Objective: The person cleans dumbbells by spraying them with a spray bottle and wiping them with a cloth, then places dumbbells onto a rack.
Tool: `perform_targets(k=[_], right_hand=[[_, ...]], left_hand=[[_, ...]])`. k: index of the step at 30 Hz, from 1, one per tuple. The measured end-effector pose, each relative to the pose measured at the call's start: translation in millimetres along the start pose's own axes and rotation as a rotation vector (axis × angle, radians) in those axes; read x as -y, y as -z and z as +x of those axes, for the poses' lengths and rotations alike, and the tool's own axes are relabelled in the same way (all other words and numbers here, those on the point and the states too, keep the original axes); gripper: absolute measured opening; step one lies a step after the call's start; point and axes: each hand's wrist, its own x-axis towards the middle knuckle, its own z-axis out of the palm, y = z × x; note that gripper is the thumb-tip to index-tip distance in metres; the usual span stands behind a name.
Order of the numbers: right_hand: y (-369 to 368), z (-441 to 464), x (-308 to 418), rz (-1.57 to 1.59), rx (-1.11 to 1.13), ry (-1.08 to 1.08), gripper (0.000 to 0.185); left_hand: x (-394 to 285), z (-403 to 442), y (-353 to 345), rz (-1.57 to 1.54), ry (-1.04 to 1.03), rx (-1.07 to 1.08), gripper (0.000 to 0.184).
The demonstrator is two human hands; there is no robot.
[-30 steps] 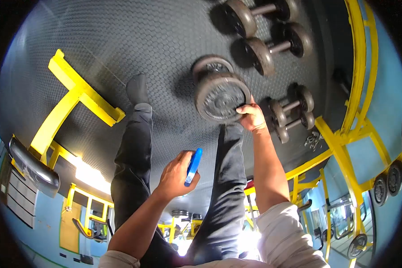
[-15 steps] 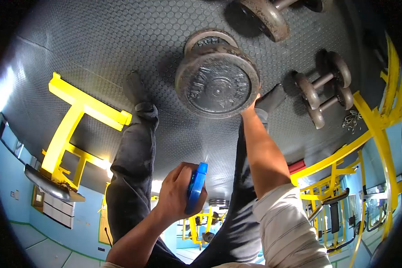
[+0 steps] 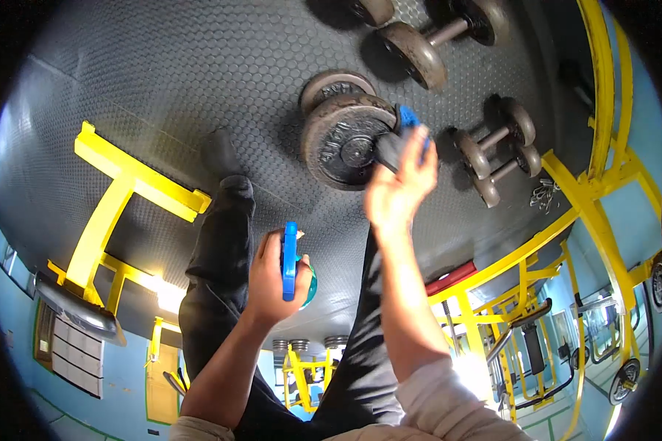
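Observation:
My left hand (image 3: 274,277) is closed around a spray bottle with a blue trigger head (image 3: 290,261); a bit of its green body shows behind my fingers. My right hand (image 3: 403,184) grips what looks like a dark grey and blue cloth (image 3: 391,150), held at the right side of a worn iron dumbbell (image 3: 340,147). The cloth covers part of the dumbbell's near round face, which has raised lettering. Whether the cloth presses on the metal I cannot tell for sure. The dumbbell lies on the black studded floor, beyond my legs.
More dumbbells (image 3: 413,55) lie at the top and a smaller pair (image 3: 493,143) to the right. Near these is a small heap of metal clips or chain (image 3: 544,194). A yellow frame (image 3: 136,173) stands at left, and yellow gym machines (image 3: 603,228) at right.
My right hand, earlier mostly hidden behind the dumbbell, now shows in front with the cloth. The dumbbell looks smaller and farther off. My left hand has moved left and up with the spray bottle.

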Motion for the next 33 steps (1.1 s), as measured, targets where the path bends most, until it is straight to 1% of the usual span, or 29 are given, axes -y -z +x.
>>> perform_targets(k=[2,4,5,8,10,11,12,14,16,18,20,22,23,24,25,26,27,28,30,32,33], right_hand=[[-43,-17,41,-0.565,-0.163,0.174,0.051],[-52,-41,40,-0.459,0.018,0.304,0.054],[-46,-56,37,-0.418,0.153,0.404,0.054],[-8,-78,8,-0.399,0.397,0.530,0.055],[13,-74,-17,-0.465,0.340,0.537,0.057],[14,-63,-18,-0.401,0.215,0.507,0.058],[5,-48,-23,-0.375,0.036,0.455,0.059],[-16,-16,8,-0.284,-0.014,0.241,0.061],[-38,-25,40,-0.405,-0.004,0.401,0.066],[-43,-55,45,-0.429,0.159,0.469,0.070],[-20,-66,31,-0.356,0.336,0.495,0.068],[14,-61,10,-0.430,0.430,0.522,0.067],[32,-48,9,-0.413,0.519,0.417,0.065],[39,-39,-4,-0.186,0.337,0.305,0.063],[47,-22,6,-0.224,0.054,0.359,0.062],[57,-6,26,-0.160,-0.040,0.240,0.063],[56,11,31,0.051,-0.017,0.002,0.066],[44,26,51,0.108,-0.003,0.118,0.056],[3,50,30,-0.110,0.275,0.176,0.047],[-23,65,45,-0.232,0.179,0.057,0.045],[-26,77,59,-0.315,0.270,-0.201,0.049]], left_hand=[[0,2,7,-0.003,0.020,-0.013,0.044],[3,3,12,-0.007,0.036,-0.045,0.044],[4,4,14,0.003,0.024,-0.064,0.041],[-1,4,20,-0.033,0.019,-0.062,0.038],[-1,8,28,-0.052,-0.051,-0.083,0.038],[0,10,31,-0.053,-0.053,-0.091,0.038],[0,10,32,-0.053,-0.064,-0.095,0.037],[-1,3,30,-0.069,-0.061,-0.083,0.037],[-3,6,32,-0.050,-0.059,-0.072,0.036],[-2,7,32,-0.068,-0.060,-0.088,0.035],[-2,9,33,-0.037,-0.064,-0.102,0.035],[-2,9,32,-0.057,-0.076,-0.116,0.035],[-2,10,31,-0.074,-0.078,-0.130,0.035],[-3,10,30,-0.089,-0.079,-0.142,0.035],[-3,9,29,-0.096,-0.067,-0.141,0.035],[-2,7,27,-0.104,-0.051,-0.140,0.036],[-2,6,26,-0.119,-0.041,-0.154,0.036],[-2,4,26,-0.132,-0.031,-0.149,0.036],[-1,1,27,-0.152,-0.021,-0.150,0.036],[0,0,29,-0.183,0.024,-0.156,0.037],[2,0,31,-0.210,0.025,-0.172,0.039]])
